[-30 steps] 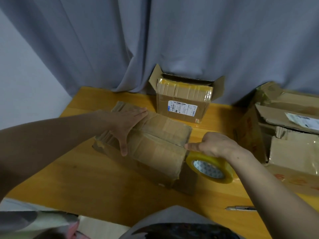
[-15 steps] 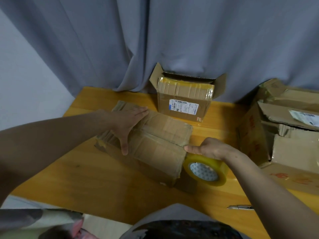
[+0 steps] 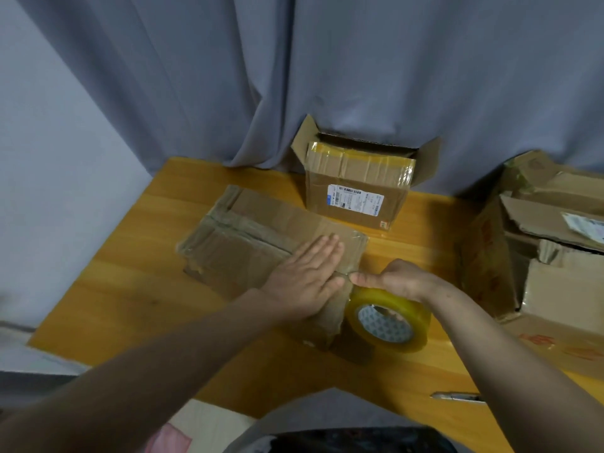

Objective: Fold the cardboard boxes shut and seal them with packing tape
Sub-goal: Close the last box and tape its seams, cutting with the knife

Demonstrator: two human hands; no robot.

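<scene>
A flat, worn cardboard box (image 3: 248, 243) lies closed on the wooden table (image 3: 130, 299), its long side running from far left to near right. My left hand (image 3: 307, 276) presses flat on the box top near its right end, fingers straight and together. My right hand (image 3: 402, 281) grips a roll of clear yellowish packing tape (image 3: 389, 322) held upright against the box's right end, with its thumb pointing at the top edge of the box. Whether a strip of tape runs onto the box is unclear.
A second box (image 3: 356, 194) with open side flaps and a white label stands at the back by the grey curtain (image 3: 327, 76). Torn open boxes (image 3: 539, 256) crowd the right side. A metal utility knife (image 3: 457, 396) lies near the table's front edge.
My left hand has slid from the middle-left of the box top to its right end, next to the right hand. The tape roll has stayed at the box's right end.
</scene>
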